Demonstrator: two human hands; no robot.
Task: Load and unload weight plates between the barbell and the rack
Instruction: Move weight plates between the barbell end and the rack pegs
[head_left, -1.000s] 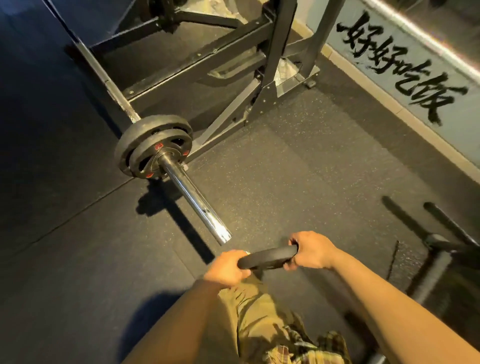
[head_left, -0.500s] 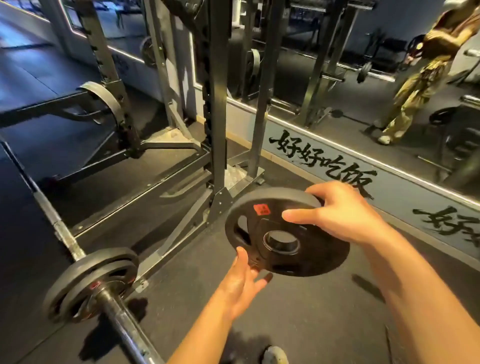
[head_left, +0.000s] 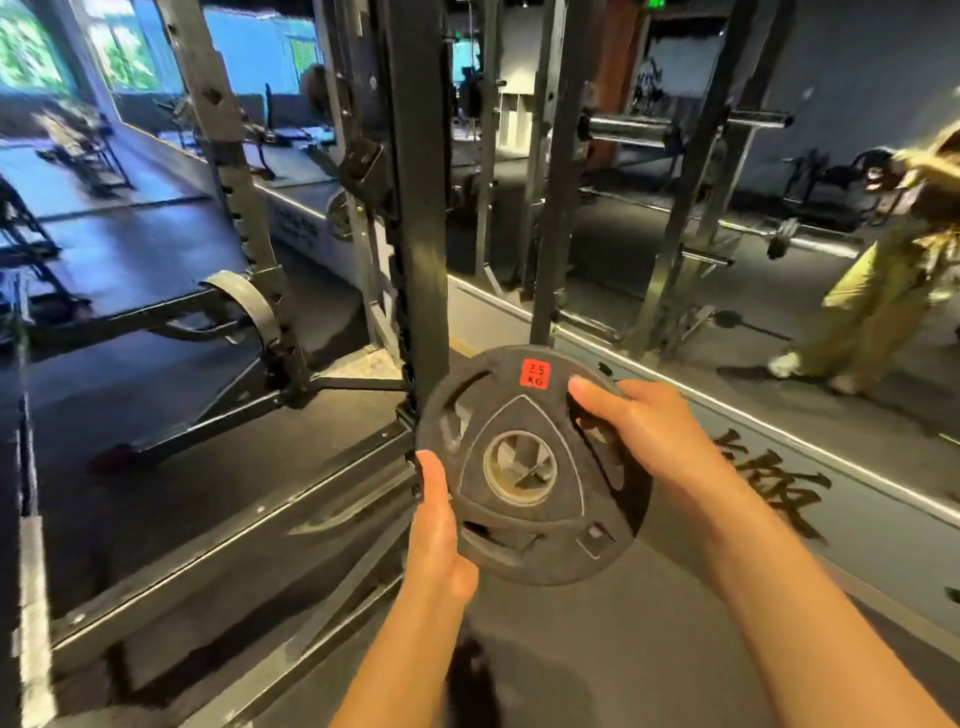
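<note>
The weight plate (head_left: 530, 467) is a small black rubber-coated disc with three grip slots, a metal-lined centre hole and a red label reading 2.5 KG near its top edge. It is held in the air, face toward the camera, tilted slightly back, in front of the black upright of the rack (head_left: 418, 208). A larger plate (head_left: 249, 306) hangs on the rack's far-left post.

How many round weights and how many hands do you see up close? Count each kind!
Weight plate in the hands: 1
Weight plate on the rack: 1
Hands: 2, left hand and right hand
Total: 4
</note>
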